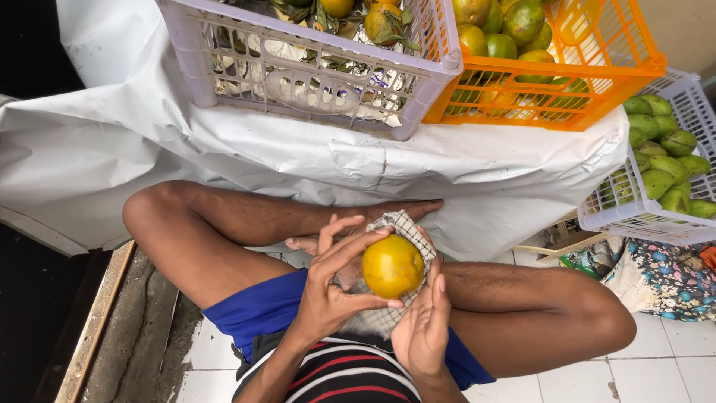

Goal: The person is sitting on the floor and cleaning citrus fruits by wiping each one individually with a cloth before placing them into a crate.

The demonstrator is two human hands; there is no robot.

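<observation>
Closest to my camera, the left hand (pixel 328 287) wraps its fingers around an orange (pixel 392 266), fingertips spread over its top and near side. The right hand (pixel 421 328) cups it from below through a checked cloth (pixel 403 224), so both hands are closed on the fruit and the cloth sits between it and the right palm. The orange is held above the crossed legs, just over the blue shorts (pixel 261 310).

From what I see, the risk is a slip: the skin looks smooth and glossy, and only fingertips hold it on the left. If the cloth bunches or slides, the fruit could roll off the lap onto the tiles (pixel 656 373) and bruise. A loose cloth corner could also snag on a finger.

The person sits cross-legged on a white tiled floor, with a rough concrete strip and a wooden edge to my left. Just past the knees hangs a white sheet (pixel 298 160) draped over a low stand. On it rest a pale crate (pixel 298 75) of leafy oranges and an orange crate (pixel 619 75) of green-yellow fruit. Far right, a white basket (pixel 641 216) holds green fruit beside a flowered cloth (pixel 664 280)
</observation>
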